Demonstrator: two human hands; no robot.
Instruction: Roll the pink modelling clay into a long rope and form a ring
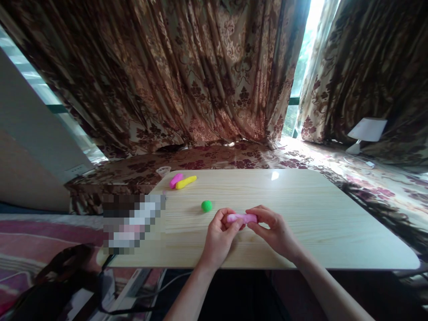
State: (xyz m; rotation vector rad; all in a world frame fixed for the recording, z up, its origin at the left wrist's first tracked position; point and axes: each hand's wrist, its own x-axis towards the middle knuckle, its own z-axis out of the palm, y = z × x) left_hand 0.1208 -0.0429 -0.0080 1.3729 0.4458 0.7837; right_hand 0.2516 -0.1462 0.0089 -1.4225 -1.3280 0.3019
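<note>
Both hands hold a light pink roll of modelling clay (241, 218) above the front middle of the table. My left hand (220, 236) is closed around its left part, with the thumb pressed along the near side. At the right end, my right hand (270, 227) pinches the roll between thumb and fingers. A green ball of clay (206, 206) lies on the table just beyond and left of my left hand. Farther back at the left, a yellow clay roll (186, 182) rests against a brighter pink clay piece (175, 180).
The pale wood-grain table (317, 214) has rounded corners. A blurred-out item (137, 223) covers its left edge, and a clear container (163, 170) stands by the far left corner. Behind are a cloth-covered ledge (214, 162), patterned curtains (200, 80) and a white lamp (368, 129).
</note>
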